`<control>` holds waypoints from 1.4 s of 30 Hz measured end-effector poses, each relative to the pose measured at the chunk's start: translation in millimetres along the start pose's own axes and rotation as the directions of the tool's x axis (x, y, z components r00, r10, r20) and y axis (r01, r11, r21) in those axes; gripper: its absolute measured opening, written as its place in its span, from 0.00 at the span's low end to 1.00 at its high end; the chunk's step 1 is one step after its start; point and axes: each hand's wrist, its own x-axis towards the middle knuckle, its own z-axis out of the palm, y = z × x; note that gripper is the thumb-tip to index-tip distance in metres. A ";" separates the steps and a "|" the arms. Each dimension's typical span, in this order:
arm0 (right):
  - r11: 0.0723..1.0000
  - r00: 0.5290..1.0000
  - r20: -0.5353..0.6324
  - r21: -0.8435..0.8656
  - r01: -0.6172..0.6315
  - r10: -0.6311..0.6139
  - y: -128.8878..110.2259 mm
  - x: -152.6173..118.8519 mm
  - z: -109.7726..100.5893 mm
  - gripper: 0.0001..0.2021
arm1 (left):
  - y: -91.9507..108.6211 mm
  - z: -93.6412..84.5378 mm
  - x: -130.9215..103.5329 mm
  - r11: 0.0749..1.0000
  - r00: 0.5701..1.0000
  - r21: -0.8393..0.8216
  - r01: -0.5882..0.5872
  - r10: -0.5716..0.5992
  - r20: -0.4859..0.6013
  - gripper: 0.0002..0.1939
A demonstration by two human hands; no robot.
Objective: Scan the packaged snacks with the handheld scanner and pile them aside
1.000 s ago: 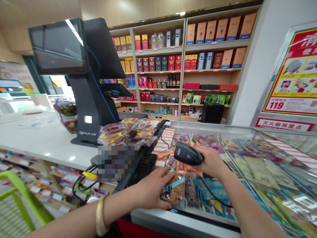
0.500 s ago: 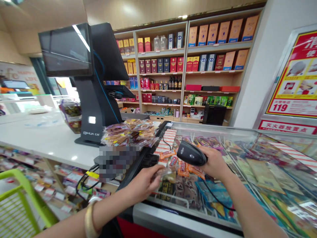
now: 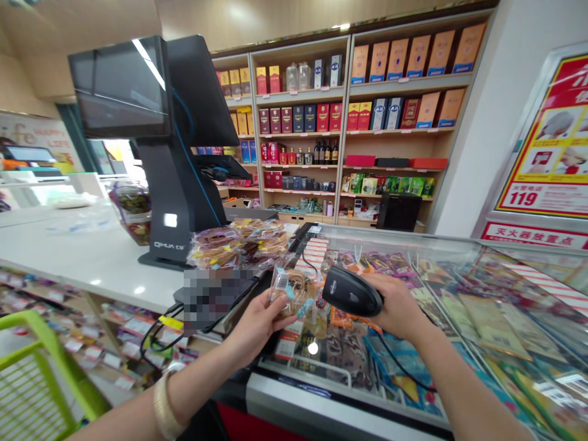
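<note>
Above the glass-topped display case [image 3: 316, 401]: two hands, set apart, each clasping one item.
Left hand [image 3: 261, 321]: fingers and thumb pinch the lower left edge of a clear snack packet [image 3: 296, 288]; forearm enters from lower left, gold-coloured bracelet [image 3: 164, 404] at the wrist.
Right hand [image 3: 399, 306]: wrapped around the grip of a black barcode scanner [image 3: 351, 291]; forearm enters from lower right, scanner nose directed left.
Snack packet position: raised over the case's left end, just beside the scanner nose; contact between the two cannot be told.
Scanner cable [image 3: 404, 366]: black, running below the right hand toward lower right.
White counter [image 3: 27, 248]: left of the case; carries a black point-of-sale terminal [image 3: 181, 196] and, at its base, a pile of clear snack packets [image 3: 241, 242].
Floor side: green basket [image 3: 43, 343], lower left.
Rear wall: wooden shelving [image 3: 390, 146] with boxed and bottled goods.
Terminal marking: "QIHUA" on the stand.
Packet marking: barcode present; print too small to read.
Wall poster [image 3: 544, 150]: red and yellow, "119"; red strip [image 3: 535, 234] beneath, "灭火器放置点".
</note>
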 end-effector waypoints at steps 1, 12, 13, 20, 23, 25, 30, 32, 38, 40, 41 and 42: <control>1.000 1.000 0.004 0.009 -0.002 0.002 -0.9 0.1 0.7 0.12 | -1.4 0.6 0.8 1.000 1.000 0.004 -0.006 0.006 0.008 0.16; 1.000 0.997 0.077 -0.015 0.006 -0.004 -15.2 3.9 6.1 0.06 | -9.7 16.6 -1.0 0.976 0.990 0.179 -0.128 0.116 0.078 0.26; 1.000 0.997 0.076 -0.019 0.005 -0.003 -15.8 4.3 5.9 0.05 | -9.2 18.1 -1.3 0.975 0.990 0.182 -0.128 0.115 0.081 0.26; 0.999 1.000 0.023 0.033 0.021 -0.022 -10.8 2.6 5.8 0.10 | -3.9 14.7 -4.5 0.968 0.991 0.215 -0.129 0.117 0.072 0.26; 0.999 0.999 -0.029 0.018 0.031 -0.031 -6.6 0.8 5.7 0.13 | 11.8 4.4 -6.5 0.946 0.986 0.278 -0.166 0.159 0.046 0.26; 1.000 0.998 -0.052 0.001 0.025 -0.025 -3.9 -0.1 5.5 0.13 | 33.1 -5.5 -3.8 0.916 0.969 0.324 -0.236 0.247 0.007 0.26; 0.998 0.996 -0.082 -0.048 0.029 -0.033 2.2 -1.7 5.9 0.16 | 118.3 -34.9 34.4 0.798 0.816 0.411 -0.441 0.547 -0.188 0.18; 0.998 0.997 -0.071 -0.058 0.030 -0.034 5.0 -2.8 6.8 0.16 | 153.7 -45.8 59.5 0.779 0.772 0.441 -0.446 0.584 -0.250 0.14; 0.998 0.999 -0.041 -0.055 -0.017 0.015 10.9 -6.6 8.3 0.14 | 210.0 -71.8 120.5 0.896 0.844 0.408 -0.175 0.350 -0.406 0.04; 0.997 0.999 -0.039 -0.067 -0.025 0.022 11.3 -7.3 7.4 0.13 | 211.7 -78.8 132.0 0.902 0.838 0.416 -0.113 0.311 -0.448 0.07; 0.997 0.999 -0.038 -0.076 -0.026 0.023 11.5 -7.5 6.8 0.13 | 210.9 -81.8 136.6 0.900 0.836 0.426 -0.095 0.305 -0.456 0.08; 0.996 0.999 -0.035 -0.083 -0.025 0.022 11.8 -7.6 6.2 0.13 | 209.4 -84.4 140.8 0.897 0.833 0.436 -0.074 0.296 -0.467 0.09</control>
